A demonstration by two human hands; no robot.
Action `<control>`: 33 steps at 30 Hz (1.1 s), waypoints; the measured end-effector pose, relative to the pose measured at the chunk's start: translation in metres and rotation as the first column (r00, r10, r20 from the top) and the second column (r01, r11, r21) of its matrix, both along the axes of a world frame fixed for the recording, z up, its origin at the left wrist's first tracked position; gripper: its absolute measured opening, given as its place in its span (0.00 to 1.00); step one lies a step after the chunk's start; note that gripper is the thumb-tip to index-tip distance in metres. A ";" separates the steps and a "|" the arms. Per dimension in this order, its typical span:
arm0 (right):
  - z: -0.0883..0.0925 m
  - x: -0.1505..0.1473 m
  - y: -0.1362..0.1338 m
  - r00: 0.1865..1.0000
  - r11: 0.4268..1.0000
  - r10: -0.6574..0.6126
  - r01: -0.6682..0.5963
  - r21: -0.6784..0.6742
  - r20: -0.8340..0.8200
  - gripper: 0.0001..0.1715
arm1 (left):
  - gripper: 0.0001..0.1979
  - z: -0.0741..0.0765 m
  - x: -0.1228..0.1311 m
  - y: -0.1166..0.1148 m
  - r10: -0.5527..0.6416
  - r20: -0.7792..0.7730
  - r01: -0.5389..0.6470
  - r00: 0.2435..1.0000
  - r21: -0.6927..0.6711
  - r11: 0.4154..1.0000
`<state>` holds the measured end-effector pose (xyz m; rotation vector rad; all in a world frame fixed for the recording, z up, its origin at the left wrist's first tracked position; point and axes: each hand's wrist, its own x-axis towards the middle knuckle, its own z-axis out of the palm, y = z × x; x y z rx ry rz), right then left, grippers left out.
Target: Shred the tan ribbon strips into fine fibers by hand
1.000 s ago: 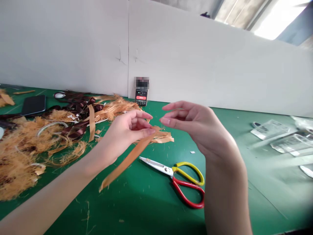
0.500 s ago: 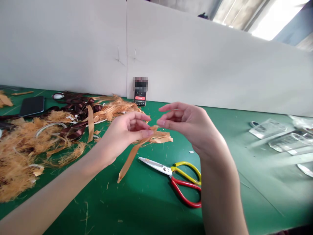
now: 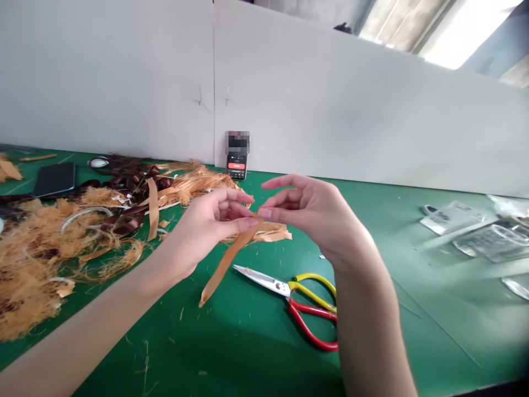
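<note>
A tan ribbon strip [image 3: 225, 263] hangs down from between my two hands over the green table. My left hand [image 3: 219, 215] pinches it near its upper end between thumb and fingers. Close beside it, my right hand [image 3: 303, 204] has thumb and index finger closed at the ribbon's top end, the other fingers loosely curled. Behind the hands lie more cut tan ribbon pieces [image 3: 273, 231], partly covered. Scissors [image 3: 285, 288] with one yellow and one red handle lie just below, their handle ends hidden by my right forearm.
Frayed tan fibres [image 3: 33, 259] heap at the left, with dark brown ribbon [image 3: 128, 220] among them. A dark phone [image 3: 54, 179] lies behind; another phone [image 3: 237, 160] leans on the white panel [image 3: 330, 110]. Clear plastic pieces [image 3: 454, 216] lie at the right.
My right hand has moved slightly left, closing its thumb and index finger onto the ribbon's top end. My left hand stays nearly in place.
</note>
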<state>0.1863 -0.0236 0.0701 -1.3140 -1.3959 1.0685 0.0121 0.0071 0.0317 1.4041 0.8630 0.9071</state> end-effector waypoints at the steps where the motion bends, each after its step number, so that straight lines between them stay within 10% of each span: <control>1: 0.000 0.002 0.000 1.000 0.999 -0.031 0.031 0.019 -0.004 0.23 | 0.14 0.000 0.000 0.000 0.005 0.001 -0.005 1.000 -0.001 1.000; 8: 0.004 0.015 -0.003 0.972 0.966 -0.228 0.217 0.139 0.063 0.21 | 0.16 0.001 -0.001 0.001 0.034 0.009 -0.033 0.999 -0.015 0.999; 16: 0.003 0.007 -0.003 0.999 0.999 0.025 -0.023 -0.041 0.042 0.20 | 0.17 0.004 0.000 -0.001 0.023 0.002 -0.023 1.000 -0.024 0.999; 33: 0.005 0.014 -0.004 0.985 0.994 -0.086 0.094 -0.052 0.149 0.24 | 0.11 0.005 0.000 -0.003 0.037 0.017 -0.037 0.999 -0.023 0.999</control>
